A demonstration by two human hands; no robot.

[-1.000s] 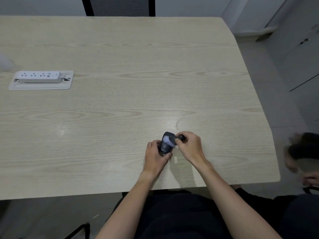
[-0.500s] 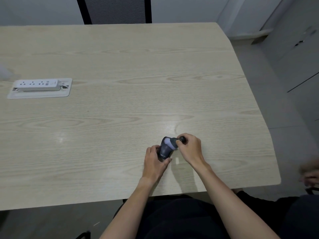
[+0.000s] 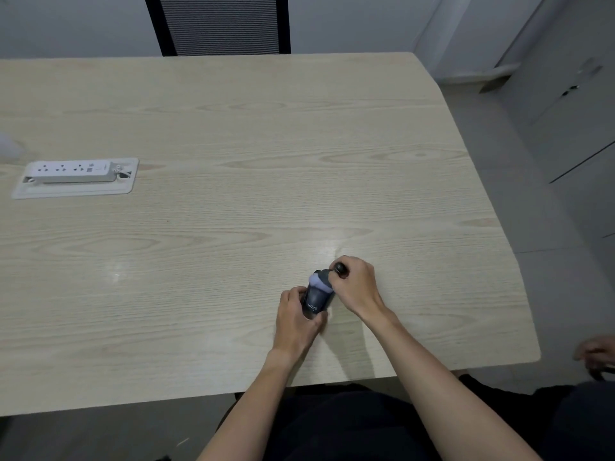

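A small dark container (image 3: 317, 299) with white lettering and a pale lavender top stands on the light wooden table (image 3: 233, 194), near its front edge. My left hand (image 3: 296, 319) grips its lower body from the left. My right hand (image 3: 357, 282) sits at the container's upper right, its fingers curled round a small dark round piece (image 3: 340, 268) beside the pale top. Whether that piece is joined to the container is unclear. Both forearms reach in from the bottom of the view.
A white power strip (image 3: 71, 171) lies in a recessed tray at the table's left. A black mesh chair (image 3: 218, 24) stands behind the far edge. Another person's hand (image 3: 595, 352) shows at the right border, off the table. Grey floor lies to the right.
Both hands keep their hold on the container and the dark piece with almost no shift. The view has tilted, so the table sits lower in frame. The other person's hand at the right has dropped lower.
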